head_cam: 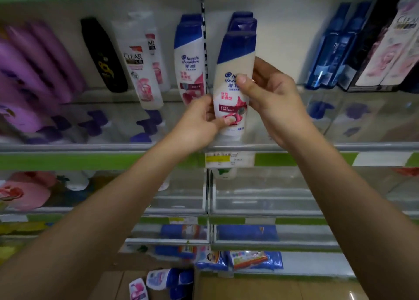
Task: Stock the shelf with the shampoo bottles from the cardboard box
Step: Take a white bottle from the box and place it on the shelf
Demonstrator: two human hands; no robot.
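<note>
A white shampoo bottle with a blue cap and a red flower label stands upright at the front of the shelf. Both hands hold it. My left hand grips its lower left side, thumb on the label. My right hand wraps its right side, thumb across the front. Two more blue caps show in a row behind it. A matching bottle stands just to the left. The cardboard box lies on the floor at the bottom, with several bottles in it.
Purple bottles, a black bottle and white Clear bottles fill the shelf's left part. Blue bottles and boxed packs stand at the right. Lower shelves hold blue packets. A price tag hangs below the held bottle.
</note>
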